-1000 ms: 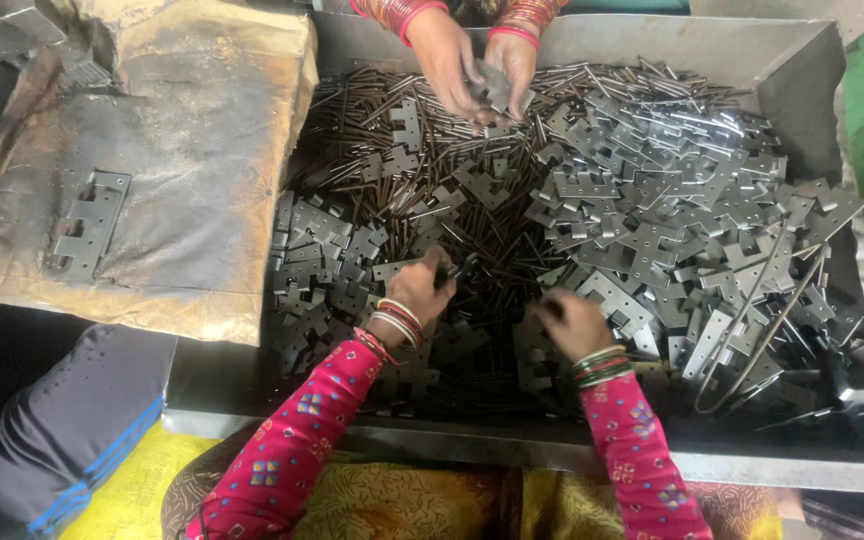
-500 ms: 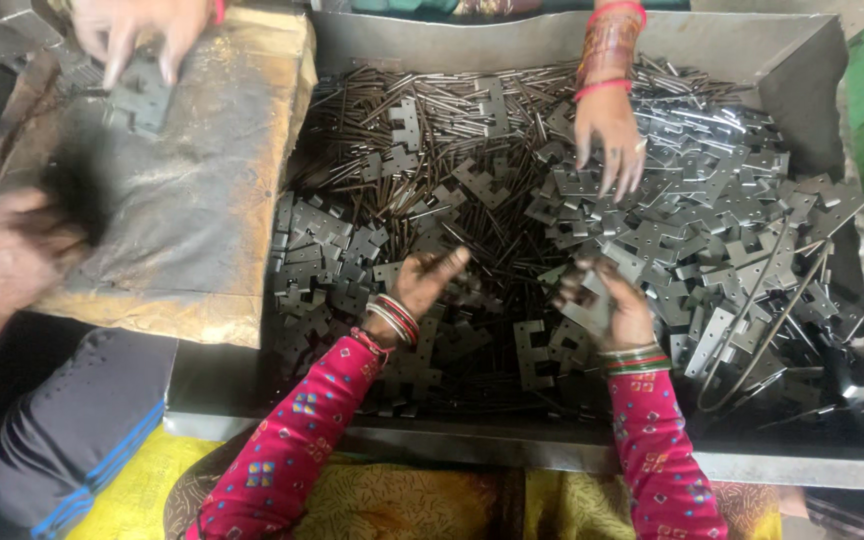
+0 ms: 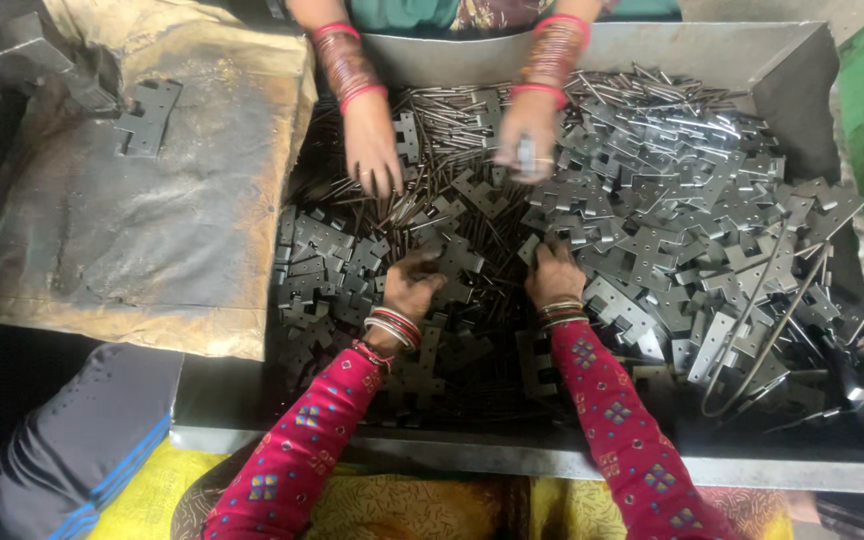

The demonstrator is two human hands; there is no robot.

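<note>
1. We see a wide grey metal bin [image 3: 792, 70] filled almost edge to edge with flat steel hinge plates [image 3: 652, 240] and thin metal pins [image 3: 452, 110]; the pins lie thickest toward the far edge and the middle, the plates heap toward the right wall
2. Our left hand [image 3: 410, 288] sits near the middle of the bin, fingers curled down on a dark hinge plate [image 3: 457, 258] in the pile, seemingly pinching its edge
3. Our right hand [image 3: 555, 275] rests just beside it, knuckles up, fingertips buried among the plates; we cannot tell whether it grips one
4. From the far edge a co-worker's two hands reach in: one hand [image 3: 372, 150] spreads loosely over the pins, the other hand [image 3: 525, 140] pinches a small metal piece
5. Bent wire rods [image 3: 772, 320] lie across the plates near the bin's right corner
6. Left of the bin, a stained brown sheet [image 3: 152, 230] covers a bench, and a single hinge plate [image 3: 147, 118] lies near its far edge
</note>
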